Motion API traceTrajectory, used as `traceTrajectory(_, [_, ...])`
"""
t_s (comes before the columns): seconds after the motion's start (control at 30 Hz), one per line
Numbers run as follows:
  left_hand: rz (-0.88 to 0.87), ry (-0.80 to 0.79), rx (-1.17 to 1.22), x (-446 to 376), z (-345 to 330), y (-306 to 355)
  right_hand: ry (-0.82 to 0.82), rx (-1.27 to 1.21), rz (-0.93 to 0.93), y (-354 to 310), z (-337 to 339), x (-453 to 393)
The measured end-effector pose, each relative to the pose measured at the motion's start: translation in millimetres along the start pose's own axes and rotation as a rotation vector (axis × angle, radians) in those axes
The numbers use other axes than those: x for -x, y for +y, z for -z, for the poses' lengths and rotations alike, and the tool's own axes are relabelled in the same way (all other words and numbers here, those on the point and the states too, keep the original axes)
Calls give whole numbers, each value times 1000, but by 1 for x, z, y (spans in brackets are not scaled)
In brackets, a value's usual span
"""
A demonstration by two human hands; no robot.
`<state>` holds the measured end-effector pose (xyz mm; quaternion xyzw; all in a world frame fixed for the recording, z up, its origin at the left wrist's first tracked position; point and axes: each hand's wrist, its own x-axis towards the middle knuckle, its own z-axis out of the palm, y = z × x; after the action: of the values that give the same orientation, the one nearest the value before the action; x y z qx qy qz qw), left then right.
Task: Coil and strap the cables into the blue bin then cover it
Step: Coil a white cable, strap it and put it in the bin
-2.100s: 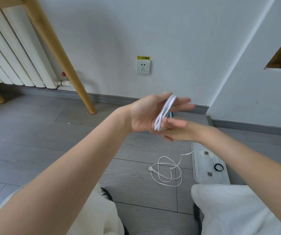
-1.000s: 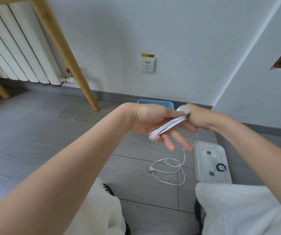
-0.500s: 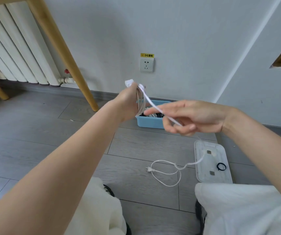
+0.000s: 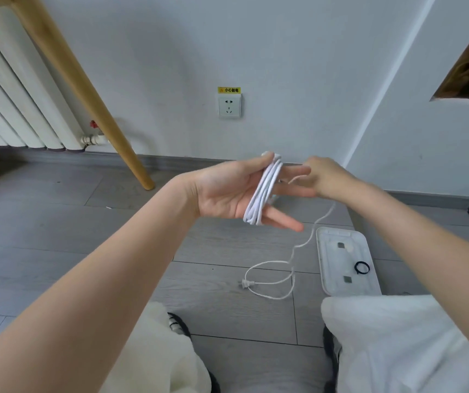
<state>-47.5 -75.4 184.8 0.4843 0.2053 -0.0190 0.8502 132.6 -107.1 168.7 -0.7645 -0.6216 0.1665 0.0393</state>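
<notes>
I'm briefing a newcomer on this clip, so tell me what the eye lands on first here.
First, the white cable wound in loops around the straight fingers of the left hand, mid-frame. The right hand pinches the strand beside it, and the loose tail drops to the plug on the grey floor. At lower right, a white lid lies flat with a black band on it.

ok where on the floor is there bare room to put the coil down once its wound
Bare floor lies left of the loose cable tail, out to the wooden table leg. There is also a strip between the knees. It is crowded on the right: the plug, the white lid and the black band on it.
</notes>
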Motion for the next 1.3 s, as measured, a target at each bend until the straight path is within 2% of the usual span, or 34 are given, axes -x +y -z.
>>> traceTrajectory(0.1, [96,51,-115,-4,-3,-5,118,-115,-23,0,7,0])
traceTrajectory(0.2, [128,273,-239,-15,1,-9,180,-124,21,-15,7,4])
traceTrajectory(0.27, [76,395,-161,-14,12,-6,207,-93,61,-25,9,7])
traceTrajectory(0.37, [-34,469,-32,-8,24,2,233,-160,143,-36,16,12])
traceTrajectory(0.43, [-42,624,7,-8,28,6,207,-193,186,-44,16,14])
traceTrajectory(0.5, [-70,783,249,-17,41,3,166,-244,236,-51,14,16])
traceTrajectory(0.57, [-153,828,207,-20,44,2,131,-321,298,-55,13,20])
traceTrajectory(0.6, [-175,797,265,-18,38,5,103,-344,324,-57,14,22])
traceTrajectory(0.63, [-210,759,190,-15,35,8,50,-353,344,-57,16,25])
traceTrajectory(0.83, [-359,591,398,-9,23,16,-525,-361,356,-52,9,41])
traceTrajectory(0.9, [-390,445,447,-6,12,23,-649,-322,324,-50,0,41])
traceTrajectory(0.97, [-323,330,351,-2,1,26,-634,-341,277,-45,-7,37])
traceTrajectory(1.07, [-143,203,19,6,-9,21,-503,-387,226,-34,-8,29])
traceTrajectory(1.13, [-12,144,-167,11,-13,16,-443,-297,213,-26,-5,26])
traceTrajectory(1.2, [112,172,-293,14,-11,13,-340,-258,186,-16,1,23])
traceTrajectory(1.3, [279,305,-304,14,1,4,-125,-471,102,-3,15,18])
